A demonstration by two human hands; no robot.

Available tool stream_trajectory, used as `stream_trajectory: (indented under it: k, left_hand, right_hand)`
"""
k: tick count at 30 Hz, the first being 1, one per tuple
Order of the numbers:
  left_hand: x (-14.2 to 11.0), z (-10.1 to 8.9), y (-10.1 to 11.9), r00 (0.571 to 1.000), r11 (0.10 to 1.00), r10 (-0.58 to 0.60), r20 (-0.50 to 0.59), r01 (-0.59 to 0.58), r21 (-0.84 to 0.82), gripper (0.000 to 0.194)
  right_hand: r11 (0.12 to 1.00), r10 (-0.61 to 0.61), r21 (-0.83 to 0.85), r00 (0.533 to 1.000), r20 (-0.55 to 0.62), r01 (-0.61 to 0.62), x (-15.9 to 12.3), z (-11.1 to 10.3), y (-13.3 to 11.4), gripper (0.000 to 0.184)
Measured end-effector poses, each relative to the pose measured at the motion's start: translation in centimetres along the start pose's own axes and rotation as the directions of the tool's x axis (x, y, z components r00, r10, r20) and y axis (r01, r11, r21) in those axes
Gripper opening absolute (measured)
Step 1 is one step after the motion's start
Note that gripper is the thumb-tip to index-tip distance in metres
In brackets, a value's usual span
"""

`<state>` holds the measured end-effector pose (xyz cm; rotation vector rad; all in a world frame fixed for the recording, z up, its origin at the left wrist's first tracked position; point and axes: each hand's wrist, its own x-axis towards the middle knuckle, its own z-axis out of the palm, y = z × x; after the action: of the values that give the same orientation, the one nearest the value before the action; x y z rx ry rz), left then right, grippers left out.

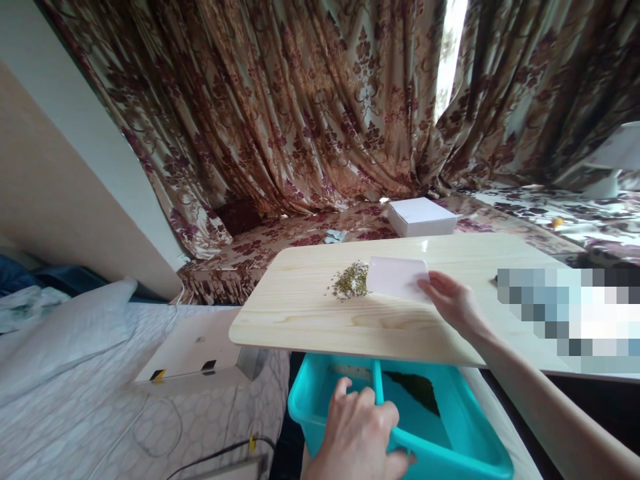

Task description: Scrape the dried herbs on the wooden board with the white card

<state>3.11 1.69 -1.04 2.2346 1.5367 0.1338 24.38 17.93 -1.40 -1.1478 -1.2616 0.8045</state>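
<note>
My right hand (pixel 450 297) pinches the right end of a thin, pale rectangular scraper (pixel 397 277). The scraper lies low over the wooden tabletop (pixel 300 320), its left edge touching a loose pile of small green and whitish grains (pixel 351 280). Below the table's near edge, my left hand (pixel 357 430) is closed over the front rim of a turquoise two-compartment bin (pixel 450 460), knuckles bent over the left compartment. Small specks lie at the far side of that compartment. A dark green heap (pixel 417 392) rests in the right compartment.
A white box (pixel 423 217) stands behind the table, near a folded cloth (pixel 335 236). A blurred-out patch (pixel 585 310) covers the table's right side. On the bed at left are a large white carton (pixel 195 350), a pillow (pixel 70 333) and cables. A lamp (pixel 617 153) stands far right.
</note>
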Motion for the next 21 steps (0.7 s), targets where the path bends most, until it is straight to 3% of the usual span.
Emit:
stream_trajectory:
  k: [21]
  left_hand:
    - [-0.6, 0.1, -1.1, 0.999, 1.000, 0.004, -0.047, -0.003, 0.021, 0.022]
  right_hand:
    - [1.000, -0.007, -0.007, 0.997, 0.078, 0.008, 0.2, 1.1, -0.8, 0.024]
